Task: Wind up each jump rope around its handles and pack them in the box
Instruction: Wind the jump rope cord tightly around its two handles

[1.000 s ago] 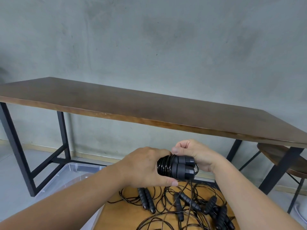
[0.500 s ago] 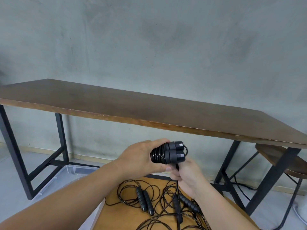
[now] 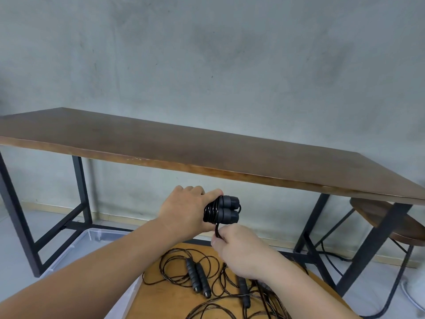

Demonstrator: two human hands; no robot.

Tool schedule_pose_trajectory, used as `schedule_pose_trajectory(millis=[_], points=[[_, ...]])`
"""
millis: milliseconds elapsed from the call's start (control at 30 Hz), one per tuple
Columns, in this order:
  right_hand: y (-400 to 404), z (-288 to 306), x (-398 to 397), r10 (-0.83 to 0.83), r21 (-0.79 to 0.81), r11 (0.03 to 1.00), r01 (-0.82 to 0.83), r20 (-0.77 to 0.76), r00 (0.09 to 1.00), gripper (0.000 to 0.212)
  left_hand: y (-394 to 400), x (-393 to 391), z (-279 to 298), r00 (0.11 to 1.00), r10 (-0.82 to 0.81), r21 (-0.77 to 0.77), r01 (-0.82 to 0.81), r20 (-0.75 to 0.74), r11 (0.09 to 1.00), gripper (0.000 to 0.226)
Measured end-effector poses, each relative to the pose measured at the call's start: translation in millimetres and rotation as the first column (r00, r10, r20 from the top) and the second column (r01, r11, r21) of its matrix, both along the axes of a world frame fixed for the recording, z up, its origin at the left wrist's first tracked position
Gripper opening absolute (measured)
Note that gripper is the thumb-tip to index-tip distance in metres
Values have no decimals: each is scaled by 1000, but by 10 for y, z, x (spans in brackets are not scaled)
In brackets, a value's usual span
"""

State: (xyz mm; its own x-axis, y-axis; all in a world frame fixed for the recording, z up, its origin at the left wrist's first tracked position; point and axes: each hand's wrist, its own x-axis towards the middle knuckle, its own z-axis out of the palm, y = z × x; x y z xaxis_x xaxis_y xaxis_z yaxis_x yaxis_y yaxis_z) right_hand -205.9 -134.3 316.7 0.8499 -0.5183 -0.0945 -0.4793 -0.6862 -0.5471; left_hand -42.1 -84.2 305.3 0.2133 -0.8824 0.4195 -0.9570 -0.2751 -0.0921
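Jump rope, mostly wound on paired handles, held in air above stool; left hand grips bundle, right hand pinches loose cord just below. Cord looks light, springy, likely to unwind; hold by handles. Clear box lower left, unwound ropes below.

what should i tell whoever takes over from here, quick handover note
Left hand: grips the wound jump rope, two handles side by side with the cord coiled round them, held in the air in front of the table.
Right hand: pinches the free cord just below that bundle.
Done: most of this rope looks wound.
Left: wind or tuck the last bit of cord, then put the bundle in the clear box on the floor at lower left.
Loose ropes lie unwound on the round wooden stool top below the hands; each needs winding and packing. What is in the box cannot be seen.
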Motion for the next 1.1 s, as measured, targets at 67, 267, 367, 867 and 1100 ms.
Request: schedule_pose_trajectory(millis=[67, 267, 367, 867, 1100], points=[[5, 46, 27, 31, -117, 992, -37, -59, 998, 29, 16, -8, -8, 999, 6, 32, -7, 36, 999, 67], [-154, 400, 27, 105, -254, 956, -147, -173, 979, 26, 85, -89, -15, 1000, -19, 115, 21, -20, 993, 77], [-289, 622, 39, 159, -293, 934, -205, -173, 972, 19, 115, -160, -6, 997, -62, 107, 65, -36, 992, 73], [-909, 629, 52, 114, 196, 970, -144, 156, 981, 33, 211, -174, 223, 911, -310, 35, 331, -271, 943, 63], [-910, 216, 30, -110, 669, 729, -148, 327, 939, 21, 256, -205, 181, 767, -346, -68, 370, -540, 927, 59]])
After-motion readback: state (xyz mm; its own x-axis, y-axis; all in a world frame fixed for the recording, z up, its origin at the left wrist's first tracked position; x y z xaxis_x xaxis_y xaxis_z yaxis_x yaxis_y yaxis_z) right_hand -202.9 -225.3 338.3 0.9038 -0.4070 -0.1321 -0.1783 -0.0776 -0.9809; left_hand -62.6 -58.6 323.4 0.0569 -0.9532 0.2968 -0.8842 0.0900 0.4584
